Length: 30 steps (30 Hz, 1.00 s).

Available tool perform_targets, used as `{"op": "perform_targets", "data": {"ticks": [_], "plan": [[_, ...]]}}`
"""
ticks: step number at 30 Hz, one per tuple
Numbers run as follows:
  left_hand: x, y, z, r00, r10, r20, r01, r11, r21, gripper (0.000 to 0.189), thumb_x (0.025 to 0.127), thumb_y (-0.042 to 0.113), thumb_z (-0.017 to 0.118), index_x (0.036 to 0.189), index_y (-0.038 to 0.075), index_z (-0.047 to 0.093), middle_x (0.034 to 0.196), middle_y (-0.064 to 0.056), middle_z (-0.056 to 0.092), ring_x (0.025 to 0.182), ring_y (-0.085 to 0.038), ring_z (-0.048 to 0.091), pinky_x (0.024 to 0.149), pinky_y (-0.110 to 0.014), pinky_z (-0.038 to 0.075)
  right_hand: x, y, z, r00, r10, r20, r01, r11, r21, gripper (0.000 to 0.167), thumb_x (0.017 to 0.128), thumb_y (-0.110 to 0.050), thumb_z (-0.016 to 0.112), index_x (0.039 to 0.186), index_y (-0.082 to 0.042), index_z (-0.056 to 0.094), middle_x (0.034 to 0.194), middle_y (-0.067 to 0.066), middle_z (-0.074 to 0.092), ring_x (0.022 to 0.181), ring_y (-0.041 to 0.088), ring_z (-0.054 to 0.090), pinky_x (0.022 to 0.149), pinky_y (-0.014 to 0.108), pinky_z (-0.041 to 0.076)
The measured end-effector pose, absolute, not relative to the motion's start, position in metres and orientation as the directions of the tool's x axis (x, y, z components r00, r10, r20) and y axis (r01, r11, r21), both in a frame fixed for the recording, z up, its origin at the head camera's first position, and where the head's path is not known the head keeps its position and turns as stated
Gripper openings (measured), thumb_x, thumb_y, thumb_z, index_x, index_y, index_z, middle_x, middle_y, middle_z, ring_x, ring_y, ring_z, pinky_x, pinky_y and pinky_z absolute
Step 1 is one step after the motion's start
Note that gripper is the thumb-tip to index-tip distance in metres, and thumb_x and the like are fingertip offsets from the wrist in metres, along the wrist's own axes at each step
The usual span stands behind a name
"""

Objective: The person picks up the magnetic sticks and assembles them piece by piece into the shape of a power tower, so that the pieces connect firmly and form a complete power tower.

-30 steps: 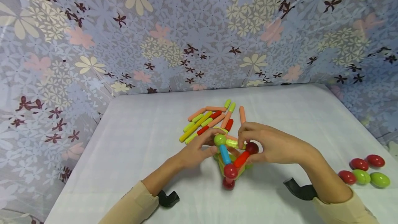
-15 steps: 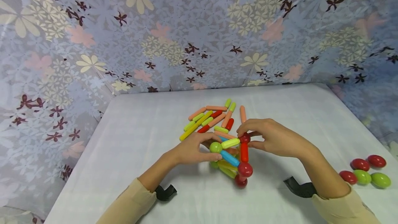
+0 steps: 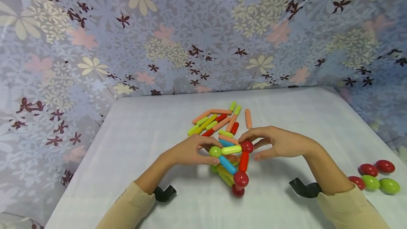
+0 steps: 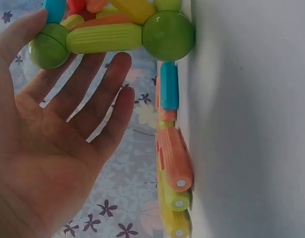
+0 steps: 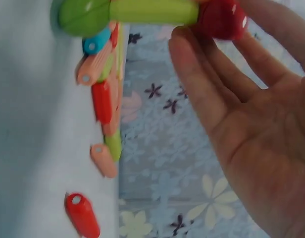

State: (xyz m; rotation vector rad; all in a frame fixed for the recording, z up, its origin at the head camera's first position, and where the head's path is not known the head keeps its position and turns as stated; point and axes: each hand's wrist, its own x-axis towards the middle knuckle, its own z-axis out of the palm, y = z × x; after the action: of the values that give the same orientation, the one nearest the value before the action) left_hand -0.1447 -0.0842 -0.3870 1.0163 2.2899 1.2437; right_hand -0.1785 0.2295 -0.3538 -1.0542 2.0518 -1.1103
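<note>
A small toy frame of coloured magnetic rods and balls stands on the white table (image 3: 143,123). My left hand (image 3: 186,150) holds its upper green ball (image 3: 215,151) between thumb and fingers. From that ball a blue rod (image 3: 227,165) runs to a front red ball (image 3: 241,179), and a lime rod (image 3: 231,150) runs to another red ball (image 3: 247,147). A red rod (image 3: 243,162) joins the two red balls. My right hand (image 3: 276,142) has its fingertips at the rear red ball, its thumb slightly apart from it. The lower yellow rods (image 3: 226,175) are partly hidden.
Behind the frame lie loose rods, among them a salmon rod (image 3: 248,118), a yellow rod (image 3: 208,123) and a red rod (image 3: 234,128). At the right edge sit several loose balls, such as a green ball (image 3: 389,185). A floral cloth (image 3: 203,34) hangs behind the table.
The frame has turned in my hands, its front red ball swinging right and then back left. My right hand has shifted along with the rear red ball, and its thumb has eased away.
</note>
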Motion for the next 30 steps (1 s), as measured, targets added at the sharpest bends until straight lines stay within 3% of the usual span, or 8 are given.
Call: {"op": "perform_targets", "data": {"ticks": [4,11,13,17,23,27,30], "plan": [[-0.149,-0.086,-0.390,-0.667,0.745,0.030,0.422,0.345,0.838,0.039,0.087,0.034,0.071,0.121,0.017,0.063,0.104,0.013,0.065,0.092,-0.008,0.061,0.087,-0.045,0.051,-0.186,0.235,-0.363,-0.539,-0.830,-0.142,-0.372,0.386,-0.844,0.044,0.088,-0.021,0.071,0.130,-0.024,0.057,0.123,-0.003,0.060,0.107,0.022,0.059,0.089,0.050,0.047],[-0.159,-0.090,-0.397,-0.655,0.754,0.045,0.360,0.259,0.896,0.037,0.090,0.029,0.068,0.124,0.016,0.060,0.112,0.004,0.062,0.096,-0.014,0.062,0.086,-0.038,0.052,-0.189,0.231,-0.373,-0.501,-0.846,-0.182,-0.368,0.399,-0.840,0.042,0.088,-0.019,0.070,0.128,-0.026,0.060,0.113,-0.006,0.065,0.099,0.022,0.061,0.085,0.044,0.049],[-0.161,-0.089,-0.400,-0.645,0.762,0.067,0.353,0.219,0.910,0.037,0.091,0.028,0.067,0.123,0.014,0.060,0.112,0.001,0.061,0.097,-0.016,0.061,0.086,-0.037,0.052,-0.190,0.232,-0.372,-0.516,-0.838,-0.180,-0.387,0.415,-0.823,0.038,0.089,-0.020,0.069,0.125,-0.028,0.061,0.110,-0.007,0.065,0.097,0.020,0.061,0.083,0.041,0.050],[-0.162,-0.085,-0.406,-0.630,0.771,0.091,0.303,0.136,0.943,0.035,0.092,0.026,0.065,0.121,0.008,0.058,0.112,-0.004,0.058,0.099,-0.019,0.057,0.089,-0.037,0.050,-0.197,0.245,-0.370,-0.619,-0.772,-0.143,-0.421,0.480,-0.770,0.028,0.091,-0.023,0.068,0.119,-0.028,0.064,0.106,-0.003,0.066,0.092,0.018,0.061,0.078,0.036,0.052],[-0.158,-0.077,-0.410,-0.627,0.769,0.126,0.306,0.094,0.947,0.037,0.092,0.028,0.065,0.124,0.010,0.058,0.121,-0.006,0.057,0.106,-0.018,0.054,0.090,-0.038,0.049,-0.213,0.269,-0.387,-0.817,-0.570,-0.086,-0.423,0.694,-0.583,0.027,0.088,-0.017,0.071,0.114,-0.012,0.067,0.098,0.002,0.065,0.083,0.018,0.058,0.069,0.033,0.051],[-0.157,-0.074,-0.411,-0.612,0.777,0.147,0.328,0.080,0.941,0.039,0.093,0.031,0.063,0.126,0.012,0.057,0.134,-0.014,0.051,0.116,-0.017,0.050,0.093,-0.037,0.046,-0.220,0.268,-0.403,-0.877,-0.460,-0.141,-0.367,0.828,-0.424,0.031,0.083,-0.026,0.076,0.107,-0.009,0.069,0.094,0.005,0.059,0.080,0.020,0.053,0.067,0.036,0.048],[-0.156,-0.073,-0.412,-0.620,0.771,0.147,0.334,0.090,0.938,0.038,0.093,0.032,0.063,0.125,0.012,0.057,0.133,-0.014,0.052,0.116,-0.016,0.049,0.094,-0.036,0.046,-0.220,0.264,-0.408,-0.898,-0.411,-0.158,-0.326,0.862,-0.389,0.029,0.079,-0.030,0.079,0.100,-0.011,0.071,0.089,0.006,0.055,0.079,0.022,0.050,0.065,0.035,0.045]]}}
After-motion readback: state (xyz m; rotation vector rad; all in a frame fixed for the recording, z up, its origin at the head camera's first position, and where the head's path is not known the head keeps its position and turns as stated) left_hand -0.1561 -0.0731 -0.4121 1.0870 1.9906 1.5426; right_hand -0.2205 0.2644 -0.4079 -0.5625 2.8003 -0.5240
